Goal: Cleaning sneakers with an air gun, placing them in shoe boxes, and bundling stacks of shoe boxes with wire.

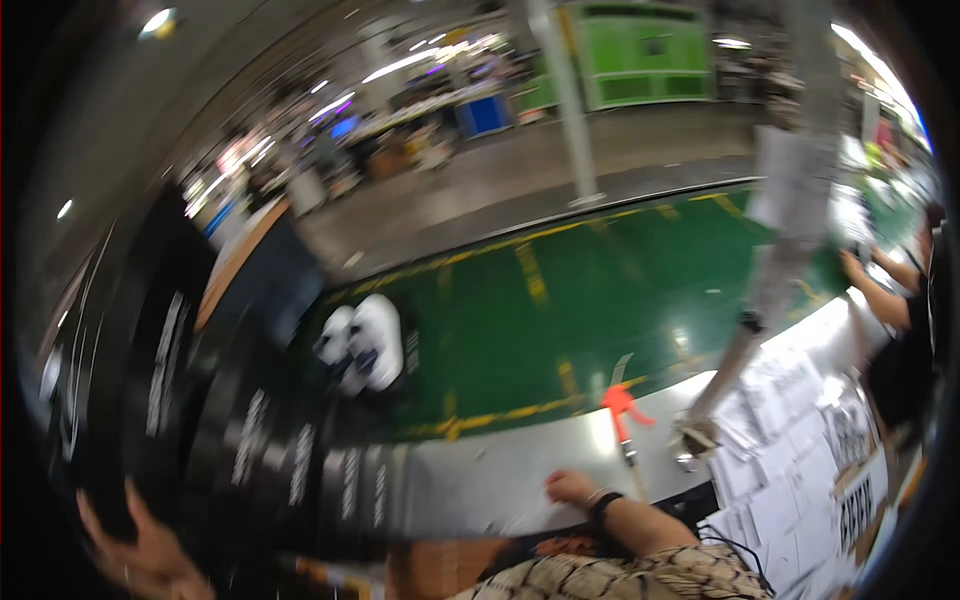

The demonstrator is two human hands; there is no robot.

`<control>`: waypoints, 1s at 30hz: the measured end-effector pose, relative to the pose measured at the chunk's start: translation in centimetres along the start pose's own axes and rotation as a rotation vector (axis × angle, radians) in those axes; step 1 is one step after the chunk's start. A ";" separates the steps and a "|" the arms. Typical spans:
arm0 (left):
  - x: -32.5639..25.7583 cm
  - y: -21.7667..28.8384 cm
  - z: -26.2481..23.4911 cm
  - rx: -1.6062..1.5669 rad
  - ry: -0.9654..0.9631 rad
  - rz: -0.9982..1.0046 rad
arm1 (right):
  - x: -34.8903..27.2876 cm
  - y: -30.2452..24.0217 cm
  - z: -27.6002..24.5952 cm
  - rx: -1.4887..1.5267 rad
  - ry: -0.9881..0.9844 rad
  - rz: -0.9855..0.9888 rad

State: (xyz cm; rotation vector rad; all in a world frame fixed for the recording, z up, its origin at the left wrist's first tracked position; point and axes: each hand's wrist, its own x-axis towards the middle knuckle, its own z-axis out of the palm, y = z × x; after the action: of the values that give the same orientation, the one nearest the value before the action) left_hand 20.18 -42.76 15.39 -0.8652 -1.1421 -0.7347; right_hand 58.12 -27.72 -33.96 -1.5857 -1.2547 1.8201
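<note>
At the lower left, my left hand (145,550) has its fingers spread beside a stack of black shoe boxes (250,440) with white print on their sides. Whether it touches a box is hard to tell through the blur. My right hand (572,487), a dark band on its wrist, hovers over the metal table edge (475,480) with its fingers curled in and nothing visible in them. A pair of white shoes with dark patches (375,345) lies on something black beyond the boxes. Right of my right hand is an orange-handled gun-shaped tool (622,403).
A green conveyor belt (480,340) with yellow marks runs across ahead. White papers (780,450) cover the right side of the table, near a grey post (735,375). Another person's arm (885,295) reaches in at far right. Brown cardboard (440,568) is below the table edge.
</note>
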 end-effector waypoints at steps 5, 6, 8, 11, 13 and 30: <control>3.3 4.5 -0.5 -0.422 0.213 -0.239 | -1.3 -2.1 -0.1 0.167 -0.030 0.112; 3.6 5.0 -0.7 -0.478 0.257 -0.375 | -1.3 -2.5 0.4 0.192 -0.039 0.142; 4.0 6.1 -0.7 -0.623 0.256 -0.513 | -0.9 -2.3 0.5 0.163 -0.039 0.150; 6.1 9.3 -1.8 -0.924 0.069 -0.727 | -1.0 -2.5 1.1 0.144 -0.027 0.133; 5.3 9.9 -1.0 -1.136 -0.111 -0.784 | -0.7 -1.6 0.8 0.161 0.026 0.125; -16.5 23.0 -0.7 -1.019 -0.745 0.121 | -2.0 0.4 -0.9 0.356 -0.015 0.040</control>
State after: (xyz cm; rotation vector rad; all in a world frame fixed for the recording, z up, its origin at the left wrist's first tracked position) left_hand 35.78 -31.32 -5.25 -2.1782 -1.3174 -0.9275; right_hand 59.57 -29.20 -33.18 -1.4085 -0.8484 1.9533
